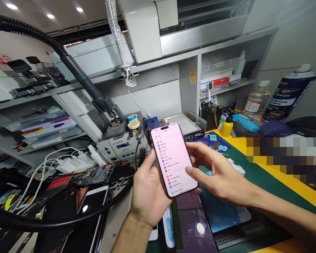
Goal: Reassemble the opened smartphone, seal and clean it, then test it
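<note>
A smartphone (175, 160) is held up over the bench, tilted slightly, its lit screen showing a settings list with small coloured icons. My left hand (150, 189) is wrapped round the phone's left side and back, its thumb along the left edge. At the phone's right side, my right hand (213, 170) has its thumb over the lower right of the screen and its other fingers at the right edge and partly behind. Below the phone lie a dark panel (192, 225) and a blue packet (221, 214).
Several phones (94, 211) and a black hose lie at the left. A soldering station (121, 146) stands behind the hands. At the right are a yellow bottle (227, 127), a clear bottle (256, 100) and a spray can (289, 93). Shelves (226, 88) run along the back.
</note>
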The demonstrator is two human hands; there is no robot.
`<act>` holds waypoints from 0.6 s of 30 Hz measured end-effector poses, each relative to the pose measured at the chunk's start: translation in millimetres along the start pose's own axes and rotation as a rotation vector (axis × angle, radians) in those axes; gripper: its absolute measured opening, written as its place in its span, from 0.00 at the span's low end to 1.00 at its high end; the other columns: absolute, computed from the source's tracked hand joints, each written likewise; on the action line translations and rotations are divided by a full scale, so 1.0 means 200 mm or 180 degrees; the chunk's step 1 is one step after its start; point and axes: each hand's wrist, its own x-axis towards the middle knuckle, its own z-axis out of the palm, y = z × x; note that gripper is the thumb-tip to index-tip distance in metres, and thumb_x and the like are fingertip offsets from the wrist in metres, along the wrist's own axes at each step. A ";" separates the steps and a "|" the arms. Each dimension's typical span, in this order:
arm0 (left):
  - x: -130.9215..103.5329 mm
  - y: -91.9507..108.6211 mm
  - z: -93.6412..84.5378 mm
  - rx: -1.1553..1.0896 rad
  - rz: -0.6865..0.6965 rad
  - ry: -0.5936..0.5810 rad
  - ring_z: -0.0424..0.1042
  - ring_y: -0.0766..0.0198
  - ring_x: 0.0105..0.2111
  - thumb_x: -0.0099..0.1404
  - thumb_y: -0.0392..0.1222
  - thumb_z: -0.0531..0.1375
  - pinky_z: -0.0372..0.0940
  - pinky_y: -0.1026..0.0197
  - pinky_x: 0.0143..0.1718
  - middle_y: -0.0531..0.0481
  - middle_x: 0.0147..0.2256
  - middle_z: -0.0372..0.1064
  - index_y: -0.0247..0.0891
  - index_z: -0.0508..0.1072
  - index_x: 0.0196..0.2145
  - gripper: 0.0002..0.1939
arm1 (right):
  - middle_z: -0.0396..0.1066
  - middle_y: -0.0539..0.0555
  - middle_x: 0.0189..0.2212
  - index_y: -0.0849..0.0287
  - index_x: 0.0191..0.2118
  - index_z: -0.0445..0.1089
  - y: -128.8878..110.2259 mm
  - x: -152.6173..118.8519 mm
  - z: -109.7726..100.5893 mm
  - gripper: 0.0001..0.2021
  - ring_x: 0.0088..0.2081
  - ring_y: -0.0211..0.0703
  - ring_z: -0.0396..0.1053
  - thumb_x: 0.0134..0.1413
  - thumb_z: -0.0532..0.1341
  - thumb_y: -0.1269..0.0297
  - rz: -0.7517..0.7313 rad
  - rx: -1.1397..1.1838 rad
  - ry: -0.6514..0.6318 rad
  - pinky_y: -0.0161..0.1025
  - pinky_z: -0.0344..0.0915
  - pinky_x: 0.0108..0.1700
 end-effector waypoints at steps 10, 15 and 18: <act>0.00 0.00 -0.02 0.0116 0.0006 -0.0123 0.75 0.43 0.53 0.75 0.57 0.46 0.65 0.38 0.57 0.34 0.53 0.75 0.33 0.74 0.58 0.30 | 0.71 0.52 0.49 0.50 0.59 0.64 0.00 0.01 0.00 0.18 0.46 0.44 0.69 0.67 0.60 0.58 0.0021 0.0111 0.0073 0.42 0.71 0.48; 0.00 0.00 -0.02 0.0044 0.0045 0.0031 0.73 0.44 0.55 0.74 0.56 0.49 0.63 0.41 0.59 0.35 0.53 0.76 0.34 0.74 0.59 0.29 | 0.72 0.52 0.49 0.51 0.58 0.65 -0.01 0.02 0.01 0.17 0.45 0.45 0.70 0.67 0.60 0.58 0.0048 0.0073 0.0136 0.43 0.70 0.47; 0.00 -0.01 -0.01 0.0014 0.0055 0.0109 0.72 0.44 0.57 0.73 0.56 0.50 0.61 0.43 0.61 0.34 0.52 0.76 0.31 0.74 0.58 0.30 | 0.72 0.53 0.48 0.52 0.58 0.65 -0.02 0.03 0.01 0.17 0.45 0.45 0.70 0.67 0.60 0.57 0.0076 0.0099 0.0141 0.44 0.71 0.47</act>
